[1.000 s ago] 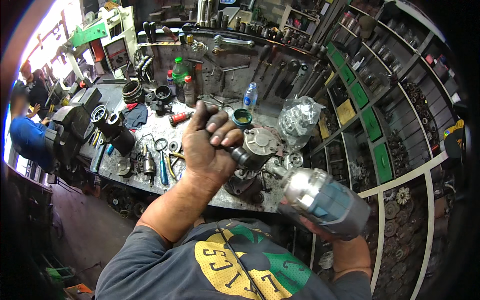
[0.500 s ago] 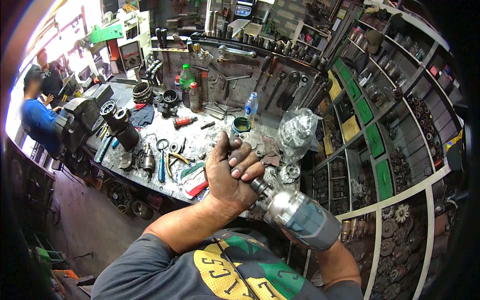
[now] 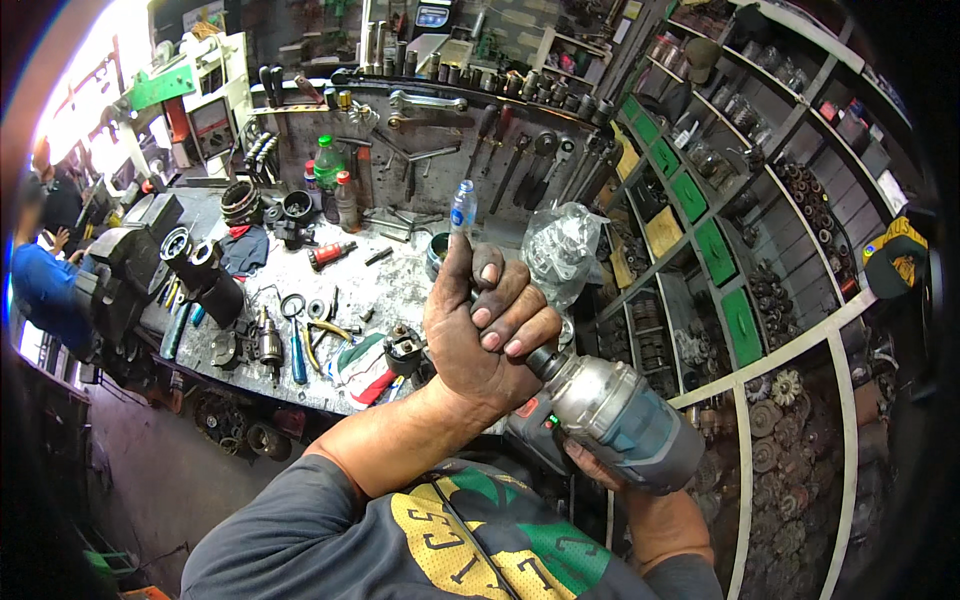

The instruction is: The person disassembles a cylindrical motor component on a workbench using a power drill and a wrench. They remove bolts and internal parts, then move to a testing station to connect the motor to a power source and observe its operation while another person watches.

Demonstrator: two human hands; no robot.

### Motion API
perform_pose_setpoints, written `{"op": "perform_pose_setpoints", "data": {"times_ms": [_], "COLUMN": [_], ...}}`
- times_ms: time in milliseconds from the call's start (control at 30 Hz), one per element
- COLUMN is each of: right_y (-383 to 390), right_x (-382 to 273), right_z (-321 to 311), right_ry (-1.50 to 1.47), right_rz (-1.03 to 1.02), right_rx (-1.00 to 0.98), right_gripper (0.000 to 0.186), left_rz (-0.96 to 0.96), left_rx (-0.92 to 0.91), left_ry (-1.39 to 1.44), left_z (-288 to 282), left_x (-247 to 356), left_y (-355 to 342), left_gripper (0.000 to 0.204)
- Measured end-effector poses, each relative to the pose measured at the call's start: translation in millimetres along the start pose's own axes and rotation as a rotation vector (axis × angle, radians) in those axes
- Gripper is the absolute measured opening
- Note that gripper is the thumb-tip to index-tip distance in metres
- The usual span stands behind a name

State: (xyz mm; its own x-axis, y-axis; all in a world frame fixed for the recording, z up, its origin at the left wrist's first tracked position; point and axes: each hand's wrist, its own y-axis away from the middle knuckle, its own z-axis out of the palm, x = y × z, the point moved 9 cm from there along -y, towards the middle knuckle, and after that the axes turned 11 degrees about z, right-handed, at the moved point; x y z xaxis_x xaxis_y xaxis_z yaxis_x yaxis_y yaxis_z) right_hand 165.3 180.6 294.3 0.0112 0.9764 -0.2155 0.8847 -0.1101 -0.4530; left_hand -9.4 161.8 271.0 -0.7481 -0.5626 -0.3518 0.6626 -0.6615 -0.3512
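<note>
My left hand (image 3: pixel 478 335) is closed around the dark socket (image 3: pixel 543 362) at the nose of a silver, teal and grey cordless impact wrench (image 3: pixel 625 420). My right hand (image 3: pixel 590 460) grips the wrench's handle, partly hidden beneath the tool's body. Both are held in front of my shirt, over the bench's near edge. Behind them on the metal workbench (image 3: pixel 372 292) are a plastic-wrapped part (image 3: pixel 560 250), a small water bottle (image 3: pixel 463 205) and a red-white-green cloth (image 3: pixel 360 372).
A large vise (image 3: pixel 130 260) stands at the bench's left end, with two co-workers (image 3: pixel 50 285) beyond it. Shelving with green drawers (image 3: pixel 715 255) runs along the right. Wrenches and sockets line the back panel (image 3: pixel 290 135). Bottles (image 3: pixel 328 175) and loose tools crowd the bench.
My left hand has moved right onto the nose of the wrench. The wrench has swung leftward to meet it since a second ago, bringing both hands together.
</note>
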Motion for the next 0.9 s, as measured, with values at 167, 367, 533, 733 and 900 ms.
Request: {"op": "perform_pose_setpoints", "data": {"times_ms": [167, 367, 533, 733, 900], "right_y": [-12.6, -22.2, -75.8, -140.8, -147.3], "right_x": [17.2, 50.6, 45.2, 42.4, 52.8], "right_z": [-9.1, -44.2, -85.2, -55.1, -40.5], "right_ry": [-0.248, -1.086, -0.445, -0.18, -0.207], "right_rz": [0.148, 0.941, 0.852, 0.849, 1.14], "right_rx": [-0.009, -0.102, -0.495, -0.718, -0.737], "right_gripper": [0.055, 0.073, 0.056, 0.044, 0.035], "left_rz": [-0.046, -0.217, -0.362, -0.211, -0.359], "left_rx": [0.012, 0.008, -1.176, -1.406, -1.237], "left_ry": [-0.25, -0.973, -2.068, -2.192, -2.19], "left_z": [-3.1, -0.6, -0.7, -41.9, -66.4], "left_x": [-16.7, 61.9, 69.2, 49.8, 57.9], "left_y": [-1.8, -21.4, -39.8, -45.8, -50.1], "left_gripper": [0.029, 0.073, 0.041, 0.028, 0.027]}}
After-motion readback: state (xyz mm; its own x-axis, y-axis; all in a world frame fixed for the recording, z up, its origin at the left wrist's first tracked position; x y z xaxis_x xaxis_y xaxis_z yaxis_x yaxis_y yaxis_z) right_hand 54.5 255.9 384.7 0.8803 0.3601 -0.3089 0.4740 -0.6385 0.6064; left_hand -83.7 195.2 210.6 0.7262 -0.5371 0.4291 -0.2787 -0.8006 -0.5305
